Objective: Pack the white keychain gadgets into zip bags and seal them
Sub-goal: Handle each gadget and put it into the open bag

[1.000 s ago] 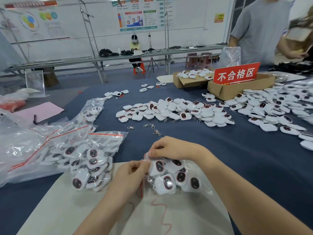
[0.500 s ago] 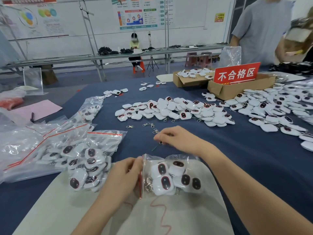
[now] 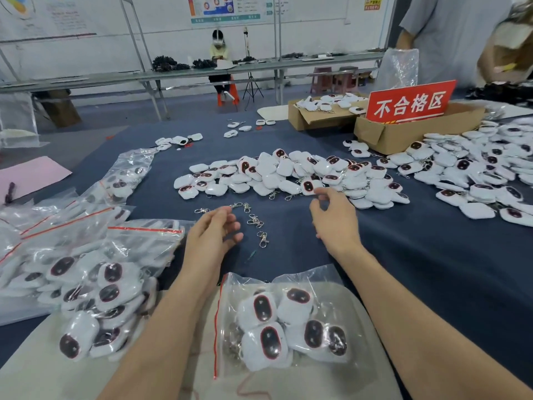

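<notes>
- head view: clear red-strip plastic zip bag (image 3: 343, 287) holding white plastic keychain gadgets (image 3: 261, 308) lies on a beige sheet (image 3: 57, 373).
- beyond that bag, left hand (image 3: 212, 238) and right hand (image 3: 334, 220) hover, each grip loose and empty.

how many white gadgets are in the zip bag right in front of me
5 in the zip bag: upper-left gadget, upper-right gadget, lower-left gadget, and two lower-right gadgets. Others may be hidden underneath.

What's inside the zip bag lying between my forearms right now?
The zip bag holds white gadgets; five dark oval faces show, with metal clasps bunched beside the red seal strip. Whatever lies under that pile is covered.
</notes>
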